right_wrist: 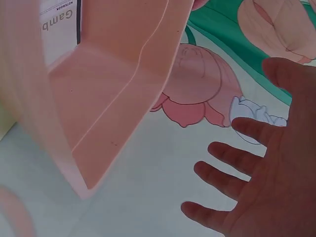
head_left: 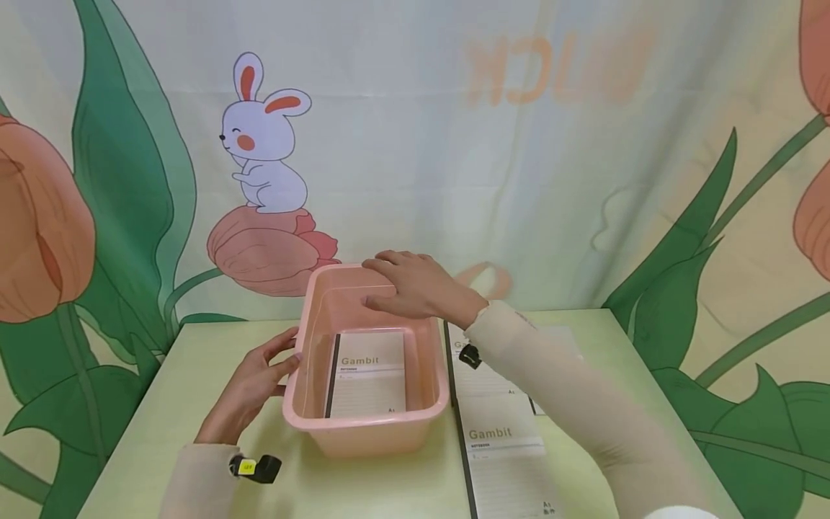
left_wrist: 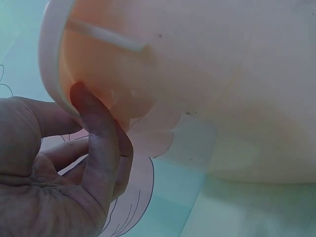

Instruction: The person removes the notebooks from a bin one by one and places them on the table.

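A pink plastic bin (head_left: 369, 436) stands on the table. Inside it, flat on the bottom, lies a "Gambit" notebook (head_left: 371, 382) with a dark spine. My left hand (head_left: 256, 386) holds the bin's left rim, fingers curled at its edge; in the left wrist view this hand (left_wrist: 74, 158) has a fingertip tucked under the lip. Over the bin's far right corner hovers my right hand (head_left: 415, 282), its fingers spread and nothing in it. The right wrist view shows that hand (right_wrist: 276, 158) apart from the bin wall (right_wrist: 118, 108).
Right of the bin, a "Gambit" notebook (head_left: 502, 461) lies near the front of the table (head_left: 259, 490), overlapping another notebook (head_left: 480, 378) behind it. A curtain (head_left: 402, 144) printed with a rabbit and tulips hangs along the table's far edge.
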Demonstrator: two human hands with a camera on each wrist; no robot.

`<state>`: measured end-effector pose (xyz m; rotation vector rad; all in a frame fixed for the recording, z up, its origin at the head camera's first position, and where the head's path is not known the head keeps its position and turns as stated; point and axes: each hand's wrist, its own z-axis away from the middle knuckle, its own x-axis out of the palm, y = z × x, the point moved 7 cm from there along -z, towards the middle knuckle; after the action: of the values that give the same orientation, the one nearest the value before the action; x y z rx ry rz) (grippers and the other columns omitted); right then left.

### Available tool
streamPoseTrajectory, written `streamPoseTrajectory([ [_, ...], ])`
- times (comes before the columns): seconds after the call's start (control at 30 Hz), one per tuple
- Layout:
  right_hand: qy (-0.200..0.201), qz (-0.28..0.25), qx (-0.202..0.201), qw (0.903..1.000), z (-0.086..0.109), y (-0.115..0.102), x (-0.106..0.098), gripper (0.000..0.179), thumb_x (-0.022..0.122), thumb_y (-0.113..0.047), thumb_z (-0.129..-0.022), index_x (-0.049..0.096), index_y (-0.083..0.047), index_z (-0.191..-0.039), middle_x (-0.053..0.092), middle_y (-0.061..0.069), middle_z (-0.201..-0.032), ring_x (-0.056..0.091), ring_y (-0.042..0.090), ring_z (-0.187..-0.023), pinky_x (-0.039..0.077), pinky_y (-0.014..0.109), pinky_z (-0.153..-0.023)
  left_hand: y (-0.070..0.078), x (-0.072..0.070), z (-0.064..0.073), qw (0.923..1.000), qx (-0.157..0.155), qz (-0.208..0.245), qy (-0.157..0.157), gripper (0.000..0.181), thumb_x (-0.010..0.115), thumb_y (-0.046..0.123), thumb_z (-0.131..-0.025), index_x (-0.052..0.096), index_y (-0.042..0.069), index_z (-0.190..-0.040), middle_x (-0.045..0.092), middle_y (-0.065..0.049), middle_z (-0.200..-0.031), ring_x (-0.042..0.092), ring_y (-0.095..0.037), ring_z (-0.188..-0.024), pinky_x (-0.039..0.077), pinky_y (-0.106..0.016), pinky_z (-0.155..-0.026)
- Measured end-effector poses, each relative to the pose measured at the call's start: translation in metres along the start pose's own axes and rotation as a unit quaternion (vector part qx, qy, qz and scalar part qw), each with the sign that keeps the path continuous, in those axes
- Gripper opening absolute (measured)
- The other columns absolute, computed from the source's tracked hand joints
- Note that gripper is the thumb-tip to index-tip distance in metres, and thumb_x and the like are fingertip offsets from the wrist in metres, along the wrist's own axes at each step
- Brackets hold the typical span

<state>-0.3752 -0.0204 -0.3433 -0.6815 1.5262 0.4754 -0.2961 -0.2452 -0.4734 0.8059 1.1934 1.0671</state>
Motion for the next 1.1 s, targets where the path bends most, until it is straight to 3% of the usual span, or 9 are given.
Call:
streamPoseTrajectory([
  [0.3, -0.126, 0.022, 0.044, 0.9908, -0.045, -0.008, 0.049, 0.070, 0.059, -0.054, -0.091, 0.033, -0.033, -0.153, 0.037, -0.003, -0.158, 0.037, 0.019, -0.145, 0.039, 0.045, -0.115, -0.001, -0.002, 0.002, 1.0000, -0.003, -0.002, 0.002, 0.062, 0.055, 0.021, -0.101, 0.027, 0.026, -0.156, 0.033, -0.016, -0.156, 0.045, -0.042, -0.135, 0.059, -0.046, -0.087],
  [0.47, -0.161, 0.003, 0.067, 0.9847, -0.060, -0.009, 0.071, 0.065, 0.062, -0.053, -0.089, 0.040, -0.036, -0.148, 0.048, -0.010, -0.150, 0.047, 0.012, -0.134, 0.041, 0.043, -0.113, -0.003, -0.001, 0.002, 1.0000, -0.001, 0.000, 0.002, 0.063, 0.056, 0.023, -0.100, 0.027, 0.028, -0.156, 0.032, -0.015, -0.157, 0.046, -0.042, -0.134, 0.058, -0.047, -0.090],
  [0.57, -0.168, -0.050, 0.096, 0.9798, -0.067, -0.008, 0.088, 0.044, 0.068, -0.044, -0.086, 0.059, -0.029, -0.127, 0.061, -0.009, -0.123, 0.056, 0.011, -0.112, 0.049, 0.036, -0.097, -0.003, -0.001, 0.003, 1.0000, -0.002, -0.002, 0.002, 0.064, 0.056, 0.024, -0.100, 0.027, 0.028, -0.156, 0.031, -0.015, -0.158, 0.047, -0.042, -0.134, 0.058, -0.047, -0.090],
  [0.67, -0.160, -0.129, 0.155, 0.9663, -0.071, -0.003, 0.107, 0.020, 0.077, -0.030, -0.079, 0.065, -0.025, -0.095, 0.058, -0.008, -0.093, 0.055, 0.012, -0.091, 0.049, 0.029, -0.074, -0.003, 0.000, 0.003, 1.0000, -0.004, -0.004, 0.003, 0.065, 0.057, 0.025, -0.100, 0.026, 0.029, -0.156, 0.031, -0.015, -0.158, 0.047, -0.043, -0.134, 0.058, -0.047, -0.090],
  [0.77, -0.115, -0.139, 0.174, 0.9683, -0.077, 0.002, 0.121, 0.029, 0.086, -0.021, -0.066, 0.064, -0.030, -0.082, 0.053, -0.010, -0.082, 0.051, 0.011, -0.084, 0.045, 0.026, -0.063, -0.001, 0.001, 0.002, 1.0000, -0.004, -0.003, 0.002, 0.065, 0.057, 0.026, -0.099, 0.026, 0.029, -0.156, 0.031, -0.014, -0.158, 0.046, -0.043, -0.134, 0.058, -0.047, -0.089],
  [0.83, -0.094, -0.104, 0.154, 0.9780, -0.084, 0.004, 0.130, 0.037, 0.090, -0.022, -0.056, 0.065, -0.035, -0.081, 0.054, -0.011, -0.082, 0.050, 0.010, -0.085, 0.045, 0.026, -0.060, 0.000, 0.002, 0.001, 1.0000, -0.002, -0.002, 0.000, 0.065, 0.057, 0.026, -0.100, 0.026, 0.030, -0.156, 0.031, -0.015, -0.158, 0.046, -0.043, -0.134, 0.058, -0.046, -0.089],
  [0.9, -0.076, -0.043, 0.093, 0.9919, -0.095, 0.002, 0.138, 0.047, 0.093, -0.029, -0.050, 0.066, -0.040, -0.086, 0.057, -0.014, -0.086, 0.050, 0.010, -0.088, 0.047, 0.027, -0.062, 0.000, 0.003, 0.001, 1.0000, -0.002, -0.004, -0.001, 0.064, 0.056, 0.026, -0.100, 0.026, 0.030, -0.156, 0.031, -0.015, -0.158, 0.046, -0.043, -0.134, 0.059, -0.046, -0.088],
  [1.03, -0.048, 0.029, -0.087, 0.9947, -0.127, 0.000, 0.173, 0.072, 0.089, -0.067, -0.044, 0.063, -0.046, -0.107, 0.057, -0.020, -0.091, 0.050, 0.007, -0.096, 0.049, 0.027, -0.078, -0.001, 0.002, 0.003, 1.0000, -0.005, -0.006, 0.002, 0.064, 0.056, 0.025, -0.100, 0.027, 0.029, -0.156, 0.032, -0.015, -0.157, 0.047, -0.043, -0.134, 0.059, -0.046, -0.088],
  [1.1, -0.073, -0.002, -0.074, 0.9946, -0.130, 0.005, 0.189, 0.079, 0.088, -0.070, -0.044, 0.062, -0.046, -0.114, 0.058, -0.019, -0.097, 0.050, 0.006, -0.101, 0.049, 0.026, -0.083, -0.002, 0.002, 0.004, 1.0000, -0.005, -0.006, 0.004, 0.064, 0.057, 0.025, -0.100, 0.027, 0.029, -0.156, 0.032, -0.015, -0.157, 0.047, -0.042, -0.134, 0.059, -0.046, -0.088],
])
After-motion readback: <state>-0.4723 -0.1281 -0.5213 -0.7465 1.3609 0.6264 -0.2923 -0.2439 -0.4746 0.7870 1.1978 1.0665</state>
